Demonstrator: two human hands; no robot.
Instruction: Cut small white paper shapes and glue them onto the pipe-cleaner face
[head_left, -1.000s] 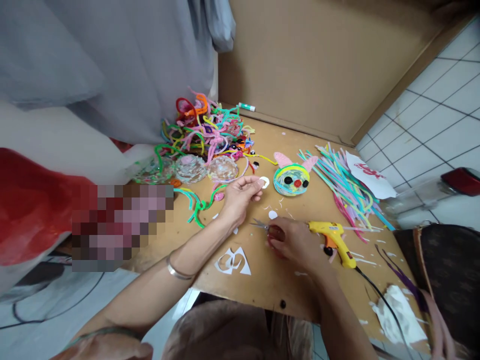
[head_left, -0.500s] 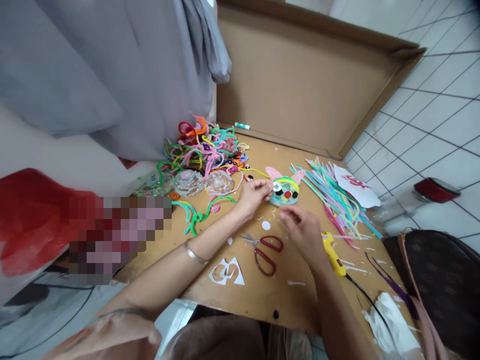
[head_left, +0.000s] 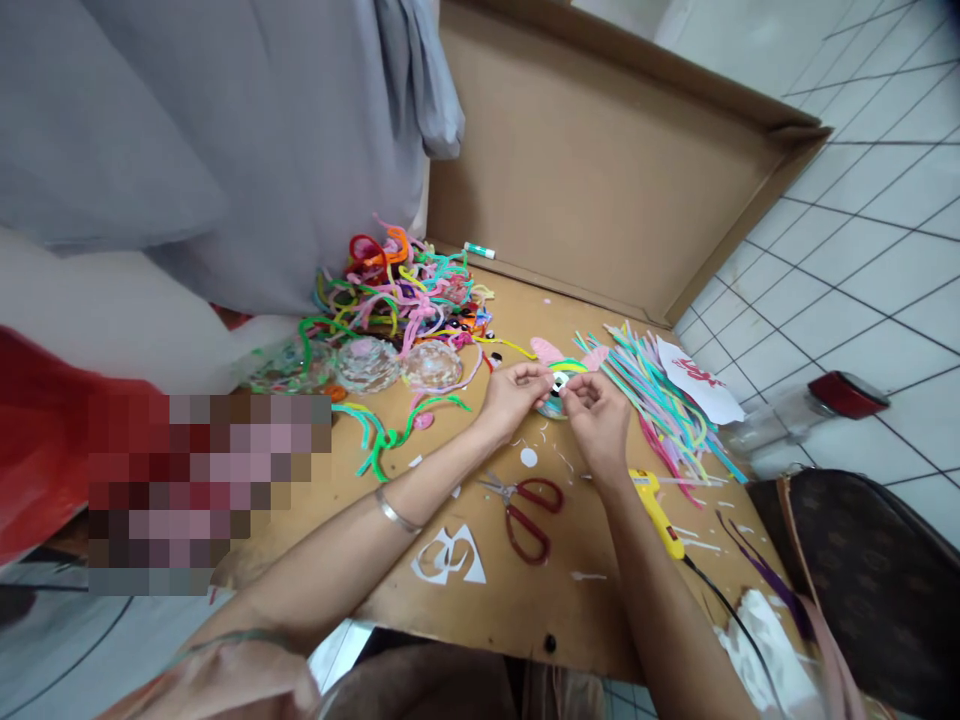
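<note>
My left hand [head_left: 519, 393] pinches a small white paper piece [head_left: 560, 380] by its left side. From the right, the fingertips of my right hand [head_left: 598, 408] are closed on the same piece. Right behind the fingers lies a round craft face with pink ears [head_left: 546, 350] and a yellow-green band; my hands hide most of it. Nearer me, scissors with red handles [head_left: 529, 515] rest partly spread on the table. A white paper disc [head_left: 529, 457] and thin paper trimmings lie between the scissors and my hands.
Tangled pipe cleaners [head_left: 412, 290] are heaped at the left back, straight ones [head_left: 660, 390] at the right. A yellow glue gun [head_left: 658, 512] with a black cord lies beside my right forearm. Cut paper scraps [head_left: 450, 557], a glue stick [head_left: 480, 250], a bottle [head_left: 817, 405] and a brown bag [head_left: 862, 560] surround the work.
My right hand has moved up and left to meet my left hand, and its fingers now grip the white paper piece too. The view has shifted slightly.
</note>
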